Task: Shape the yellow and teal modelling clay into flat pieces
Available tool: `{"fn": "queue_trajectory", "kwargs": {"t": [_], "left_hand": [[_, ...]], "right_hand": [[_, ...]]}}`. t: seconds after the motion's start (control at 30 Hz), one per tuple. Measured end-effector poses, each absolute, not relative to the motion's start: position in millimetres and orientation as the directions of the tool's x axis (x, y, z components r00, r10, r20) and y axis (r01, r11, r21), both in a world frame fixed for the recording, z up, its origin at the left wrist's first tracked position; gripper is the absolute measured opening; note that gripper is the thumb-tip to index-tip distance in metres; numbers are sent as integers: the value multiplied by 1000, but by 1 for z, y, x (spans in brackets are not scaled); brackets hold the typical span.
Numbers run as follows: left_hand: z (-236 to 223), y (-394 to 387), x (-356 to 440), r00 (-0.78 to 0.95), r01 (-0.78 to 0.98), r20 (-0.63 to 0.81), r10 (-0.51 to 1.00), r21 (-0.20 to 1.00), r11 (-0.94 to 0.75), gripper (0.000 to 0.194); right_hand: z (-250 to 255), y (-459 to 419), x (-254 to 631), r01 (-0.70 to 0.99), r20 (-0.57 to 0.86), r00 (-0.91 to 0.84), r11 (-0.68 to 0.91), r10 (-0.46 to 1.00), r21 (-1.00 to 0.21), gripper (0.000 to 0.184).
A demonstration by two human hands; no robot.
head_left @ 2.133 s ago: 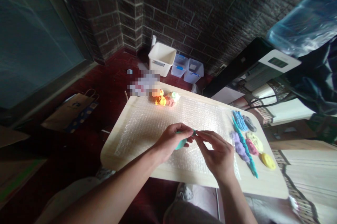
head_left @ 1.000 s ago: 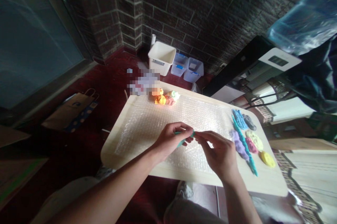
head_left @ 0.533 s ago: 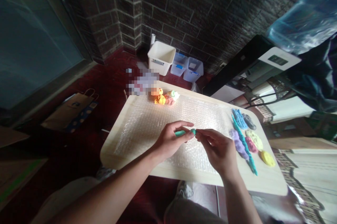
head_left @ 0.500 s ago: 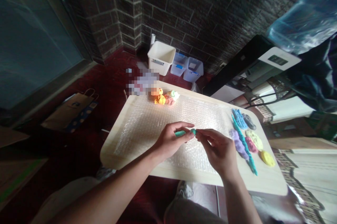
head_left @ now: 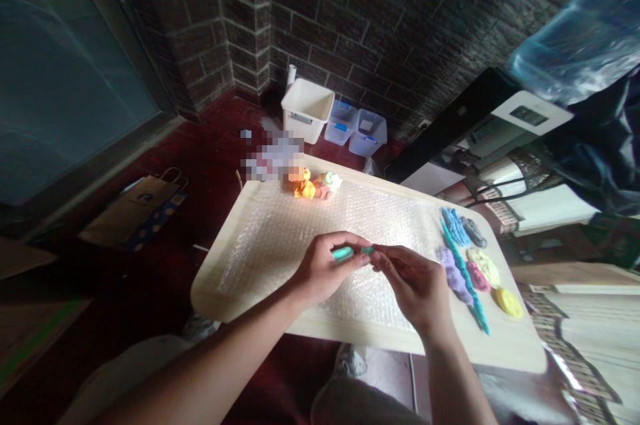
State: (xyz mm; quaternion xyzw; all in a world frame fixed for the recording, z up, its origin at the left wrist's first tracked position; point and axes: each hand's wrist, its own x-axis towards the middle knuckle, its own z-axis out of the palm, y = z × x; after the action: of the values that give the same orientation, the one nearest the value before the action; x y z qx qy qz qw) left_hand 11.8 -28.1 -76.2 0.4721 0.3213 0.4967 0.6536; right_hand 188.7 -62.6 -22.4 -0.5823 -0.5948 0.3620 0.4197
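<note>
Above the table's middle, my left hand [head_left: 325, 262] is closed around a piece of green modelling clay [head_left: 343, 253], which shows between thumb and fingers. My right hand [head_left: 413, 278] pinches the right end of the same clay, its fingertips meeting those of the left. Part of the clay is hidden by the fingers. Beneath both hands lies a sheet of bubble wrap [head_left: 280, 232]. Right of my right hand is a long twisted teal clay roll [head_left: 463, 265], next to purple [head_left: 453, 275], blue [head_left: 454, 225], pink [head_left: 479, 275] and yellow clay [head_left: 509, 302].
Orange clay lumps [head_left: 304, 189] and a pale green lump [head_left: 330, 180] sit at the table's [head_left: 215, 292] far edge. Behind on the floor stand a white bin [head_left: 305, 112] and two clear boxes [head_left: 367, 132]. A paper bag [head_left: 135, 212] is at left.
My left fingers have closed further, their tips now meeting the right fingers at the clay. Less of the clay's right end shows. Both hands stay in nearly the same place.
</note>
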Motion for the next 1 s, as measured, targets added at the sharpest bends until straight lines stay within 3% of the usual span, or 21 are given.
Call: {"fn": "queue_trajectory", "kwargs": {"t": [0.17,0.27,0.57,0.73,1.0], "left_hand": [[-82,-30,13,325,-271,46,945,961,47,38],[-83,-29,14,317,-260,71,946,965,15,33],[-81,-31,12,266,-204,109,958,977,-55,27],[-78,-31,11,287,-206,81,954,978,-21,43],[-79,-25,13,253,-281,27,967,959,46,27]], "right_hand": [[-24,-63,190,390,112,9,100,994,-915,16],[-25,-63,190,393,156,1,143,988,-908,13],[-24,-63,187,409,20,47,-1,999,-912,28],[-25,-63,189,363,32,58,9,998,-932,28],[-26,-63,187,357,43,99,5,994,-934,33]]}}
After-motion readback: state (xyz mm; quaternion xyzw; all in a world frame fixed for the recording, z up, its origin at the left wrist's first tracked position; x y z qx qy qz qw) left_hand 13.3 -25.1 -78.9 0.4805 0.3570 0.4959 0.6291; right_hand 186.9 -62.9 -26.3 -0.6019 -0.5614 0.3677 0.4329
